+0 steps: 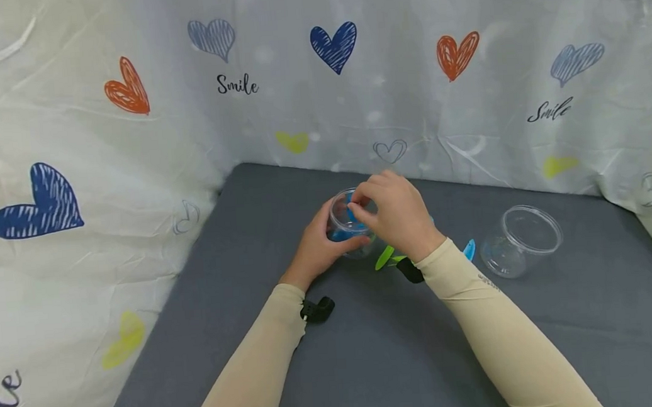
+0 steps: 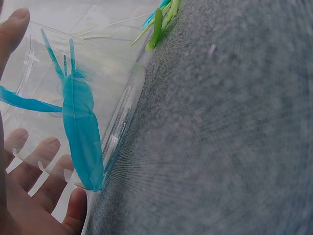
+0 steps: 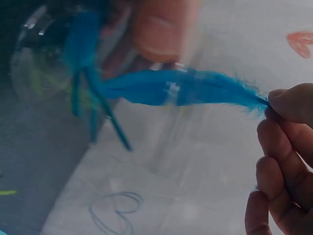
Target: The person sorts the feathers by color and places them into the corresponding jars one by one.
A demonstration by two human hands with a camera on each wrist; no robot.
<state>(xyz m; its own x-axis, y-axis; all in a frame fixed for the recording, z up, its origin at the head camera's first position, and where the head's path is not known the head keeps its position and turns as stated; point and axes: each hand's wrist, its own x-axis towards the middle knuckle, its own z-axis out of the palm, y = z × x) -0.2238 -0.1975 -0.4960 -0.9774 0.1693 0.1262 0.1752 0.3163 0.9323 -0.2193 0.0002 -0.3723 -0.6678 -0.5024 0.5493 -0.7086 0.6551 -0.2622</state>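
My left hand [image 1: 322, 245] grips a clear plastic jar [image 1: 356, 252] from its left side, thumb toward me, with fingers wrapped round the wall. Several blue feathers [image 2: 83, 132] lie together inside the jar, their quills toward its mouth in the left wrist view. Above the mouth, my right hand [image 1: 396, 214] pinches another blue feather [image 3: 151, 88] by its quill tip between thumb and forefinger. That feather's vane reaches through the opening into the jar. Green feathers [image 1: 385, 258] lie on the table close beneath my right wrist, partly hidden by it.
A second clear jar [image 1: 519, 247] stands on the grey-covered table [image 1: 371, 364] at the right. A light blue feather [image 1: 469, 249] shows beside my right sleeve. White curtains [image 1: 296, 104] printed with hearts hang behind the table and along its left side.
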